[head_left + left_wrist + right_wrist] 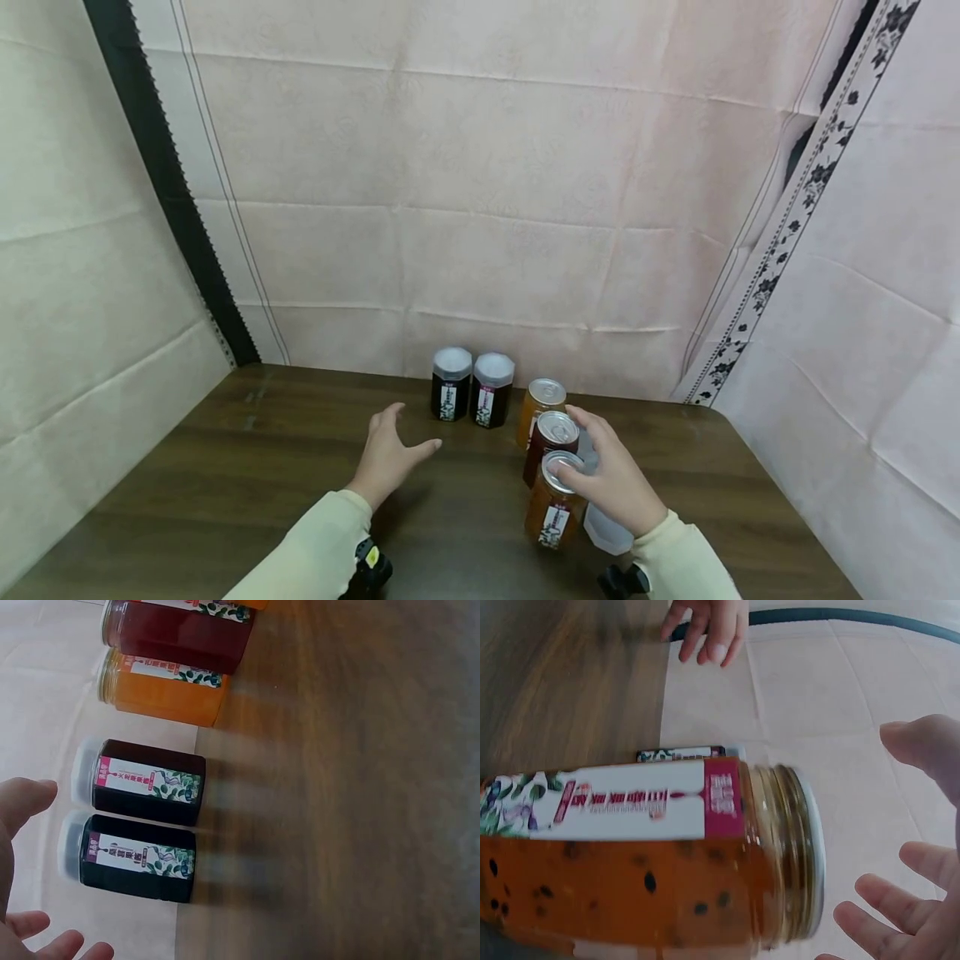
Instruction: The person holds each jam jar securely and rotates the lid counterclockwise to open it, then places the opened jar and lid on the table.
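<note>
My left hand (393, 454) is held over the table with thumb and fingers spread, holding nothing. Two dark jam jars with frosted caps, a left one (448, 392) and a right one (491, 396), stand beyond it. My right hand (611, 479) hovers by a row of three jars, its fingers apart from the front jar's lid in the right wrist view. In that row are an orange jar (534, 417) at the back, a dark red jar (542, 450) in the middle and an orange jar with dark seeds (630, 877) in front.
A frosted plastic cap (609, 531) lies right of the front jar, under my right wrist. Another frosted piece (588, 450) is partly hidden behind my right hand. Pale cloth walls (480, 183) enclose the brown wooden table (247, 475) at the back and both sides.
</note>
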Demonstrator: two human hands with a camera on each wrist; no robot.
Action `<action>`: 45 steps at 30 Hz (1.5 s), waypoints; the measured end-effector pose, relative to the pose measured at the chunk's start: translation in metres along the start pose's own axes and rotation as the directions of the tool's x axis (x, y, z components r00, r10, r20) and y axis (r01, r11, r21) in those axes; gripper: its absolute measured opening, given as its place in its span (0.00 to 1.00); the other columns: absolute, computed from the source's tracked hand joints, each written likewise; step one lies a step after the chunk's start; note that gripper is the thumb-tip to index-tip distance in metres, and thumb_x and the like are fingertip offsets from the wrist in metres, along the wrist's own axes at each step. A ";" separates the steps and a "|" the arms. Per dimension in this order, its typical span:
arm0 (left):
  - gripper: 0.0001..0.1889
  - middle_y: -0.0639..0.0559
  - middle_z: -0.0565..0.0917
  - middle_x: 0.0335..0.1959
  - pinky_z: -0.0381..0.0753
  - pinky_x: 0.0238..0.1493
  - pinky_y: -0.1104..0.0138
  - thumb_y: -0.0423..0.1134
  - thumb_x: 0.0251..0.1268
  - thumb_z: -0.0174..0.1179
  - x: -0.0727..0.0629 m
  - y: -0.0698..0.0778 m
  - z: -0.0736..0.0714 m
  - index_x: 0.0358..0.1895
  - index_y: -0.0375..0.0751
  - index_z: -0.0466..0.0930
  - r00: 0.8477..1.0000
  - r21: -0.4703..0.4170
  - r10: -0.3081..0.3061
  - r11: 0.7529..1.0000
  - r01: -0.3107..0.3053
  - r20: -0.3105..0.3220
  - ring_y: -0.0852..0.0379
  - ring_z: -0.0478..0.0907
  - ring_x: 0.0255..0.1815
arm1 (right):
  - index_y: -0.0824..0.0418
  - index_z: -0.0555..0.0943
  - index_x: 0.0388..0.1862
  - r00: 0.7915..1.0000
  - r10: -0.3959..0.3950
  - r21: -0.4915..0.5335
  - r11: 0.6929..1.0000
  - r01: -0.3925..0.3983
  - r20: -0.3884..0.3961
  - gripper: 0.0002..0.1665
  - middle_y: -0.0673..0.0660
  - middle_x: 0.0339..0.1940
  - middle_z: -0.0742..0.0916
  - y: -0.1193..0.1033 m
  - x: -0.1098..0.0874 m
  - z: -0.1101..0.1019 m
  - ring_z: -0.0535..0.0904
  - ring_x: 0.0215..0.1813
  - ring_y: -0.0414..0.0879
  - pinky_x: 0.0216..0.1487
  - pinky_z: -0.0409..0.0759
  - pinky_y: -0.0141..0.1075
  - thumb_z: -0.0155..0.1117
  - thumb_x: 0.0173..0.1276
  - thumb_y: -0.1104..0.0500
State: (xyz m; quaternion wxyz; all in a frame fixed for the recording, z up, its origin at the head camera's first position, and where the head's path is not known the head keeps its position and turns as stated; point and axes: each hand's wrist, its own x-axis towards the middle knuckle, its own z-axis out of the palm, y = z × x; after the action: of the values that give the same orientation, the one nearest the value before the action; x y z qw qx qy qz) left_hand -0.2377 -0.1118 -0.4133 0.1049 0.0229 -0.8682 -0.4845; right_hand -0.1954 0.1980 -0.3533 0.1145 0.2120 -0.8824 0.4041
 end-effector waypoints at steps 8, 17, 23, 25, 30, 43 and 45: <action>0.46 0.32 0.60 0.67 0.69 0.62 0.43 0.48 0.54 0.71 0.010 0.000 0.004 0.71 0.34 0.56 1.000 -0.014 -0.007 1.000 0.007 -0.005 0.36 0.64 0.66 | 0.58 0.62 0.73 1.000 -0.014 -0.017 1.000 0.014 0.009 0.47 0.61 0.70 0.69 -0.007 0.006 0.007 0.65 0.70 0.59 0.65 0.66 0.60 0.73 0.59 0.50; 0.47 0.32 0.59 0.67 0.68 0.63 0.43 0.49 0.54 0.71 0.021 -0.002 0.009 0.71 0.34 0.55 1.000 -0.019 -0.021 1.000 0.021 -0.006 0.36 0.64 0.66 | 0.55 0.61 0.74 0.998 0.018 0.005 1.000 -0.019 0.055 0.48 0.58 0.72 0.67 -0.010 0.006 0.014 0.64 0.70 0.57 0.64 0.69 0.57 0.73 0.59 0.49; 0.47 0.32 0.59 0.67 0.68 0.62 0.43 0.49 0.54 0.70 0.030 -0.001 0.011 0.72 0.34 0.54 1.000 -0.024 -0.019 1.000 0.019 -0.004 0.36 0.63 0.66 | 0.55 0.61 0.74 0.997 0.023 0.004 1.000 -0.023 0.072 0.48 0.57 0.72 0.67 -0.013 0.008 0.017 0.64 0.70 0.56 0.62 0.72 0.54 0.73 0.59 0.47; 0.46 0.32 0.59 0.67 0.68 0.62 0.43 0.48 0.55 0.70 0.033 0.000 0.011 0.72 0.34 0.54 1.000 -0.029 -0.019 0.999 0.019 -0.006 0.36 0.63 0.66 | 0.54 0.62 0.74 0.997 0.019 -0.006 1.000 -0.019 0.077 0.48 0.56 0.71 0.68 -0.013 0.009 0.018 0.64 0.71 0.55 0.64 0.70 0.54 0.72 0.59 0.46; 0.46 0.32 0.58 0.67 0.68 0.62 0.43 0.48 0.54 0.70 0.040 0.001 0.011 0.72 0.35 0.54 1.000 -0.037 -0.022 0.999 0.021 -0.014 0.36 0.63 0.66 | 0.56 0.63 0.73 0.997 -0.001 -0.009 1.000 0.001 0.079 0.47 0.56 0.71 0.69 -0.016 0.011 0.021 0.64 0.71 0.55 0.66 0.65 0.57 0.73 0.58 0.47; 0.46 0.30 0.58 0.67 0.67 0.63 0.43 0.49 0.55 0.69 0.056 -0.003 0.017 0.71 0.32 0.53 0.999 -0.018 -0.037 0.999 0.036 -0.019 0.35 0.64 0.65 | 0.57 0.65 0.72 0.993 -0.054 -0.023 0.998 0.057 0.107 0.47 0.55 0.71 0.69 -0.026 0.015 0.030 0.65 0.70 0.53 0.65 0.68 0.54 0.74 0.56 0.48; 0.47 0.30 0.58 0.67 0.67 0.63 0.42 0.49 0.55 0.69 0.058 -0.003 0.017 0.71 0.32 0.53 0.999 -0.022 -0.039 0.999 0.039 -0.015 0.35 0.63 0.65 | 0.57 0.64 0.72 0.992 -0.055 -0.023 0.998 0.058 0.118 0.47 0.55 0.71 0.69 -0.026 0.015 0.032 0.64 0.71 0.53 0.66 0.68 0.54 0.73 0.57 0.47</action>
State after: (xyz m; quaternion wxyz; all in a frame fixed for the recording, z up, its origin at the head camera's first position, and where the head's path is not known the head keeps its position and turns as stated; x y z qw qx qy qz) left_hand -0.2979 -0.1075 -0.4156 0.1025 0.0426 -0.8615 -0.4954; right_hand -0.1976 0.1539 -0.3510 0.0768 0.2588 -0.8864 0.3760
